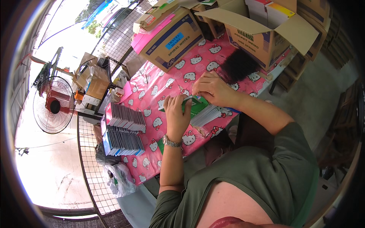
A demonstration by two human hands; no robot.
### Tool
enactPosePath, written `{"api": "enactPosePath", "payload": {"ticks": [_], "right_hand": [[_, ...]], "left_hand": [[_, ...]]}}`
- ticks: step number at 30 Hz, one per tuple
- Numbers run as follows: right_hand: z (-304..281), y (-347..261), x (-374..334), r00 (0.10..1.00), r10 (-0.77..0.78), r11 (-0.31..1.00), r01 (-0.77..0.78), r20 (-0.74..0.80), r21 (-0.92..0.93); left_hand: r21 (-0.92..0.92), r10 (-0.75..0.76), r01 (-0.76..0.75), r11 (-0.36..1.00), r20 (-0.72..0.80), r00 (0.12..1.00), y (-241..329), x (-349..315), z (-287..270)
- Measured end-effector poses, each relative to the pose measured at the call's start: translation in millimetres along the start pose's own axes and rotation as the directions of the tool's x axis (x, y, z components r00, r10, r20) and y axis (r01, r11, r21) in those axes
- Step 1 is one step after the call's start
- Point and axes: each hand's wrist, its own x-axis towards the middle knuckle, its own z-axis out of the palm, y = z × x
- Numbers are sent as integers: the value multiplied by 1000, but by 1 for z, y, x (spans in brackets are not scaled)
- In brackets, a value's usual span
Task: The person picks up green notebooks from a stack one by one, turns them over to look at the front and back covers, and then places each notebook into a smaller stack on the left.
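Observation:
At the near edge of the table, both my hands are on a notebook (197,108) with a green cover. My left hand (176,113), a watch on its wrist, grips the notebook's left end, thumb toward me. Bent over the upper right part of the cover are the fingers of my right hand (213,89), holding it there. A dark strip shows along the top edge between the hands; I cannot make out its detail. White page blocks (207,116) fan out just below the green cover. Beyond my right hand lies a pile of black wire-like bindings (240,65).
Rows of stacked spiral notebooks (123,117) stand at the left on the pink patterned tablecloth (156,123). A cardboard box (173,41) and an open-flapped box (254,41) line the far side. A fan (53,105) and a plastic bag (118,180) are off to the left.

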Motion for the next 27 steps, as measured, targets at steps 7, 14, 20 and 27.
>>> {"api": "enactPosePath", "payload": {"ticks": [7, 14, 20, 27], "right_hand": [[-3, 3, 2, 974, 169, 941, -205, 151, 268], [-38, -38, 37, 781, 361, 928, -353, 509, -118], [-26, -1, 44, 746, 205, 859, -447, 634, 248], [109, 186, -62, 455, 890, 407, -784, 13, -469]], "left_hand": [[33, 3, -3, 999, 18, 1000, 6, 4, -1], [88, 9, -17, 996, 88, 996, 12, 1, -5], [45, -16, 12, 999, 91, 996, 5, -5, -6], [113, -3, -12, 994, 135, 991, 14, 2, -7]]}}
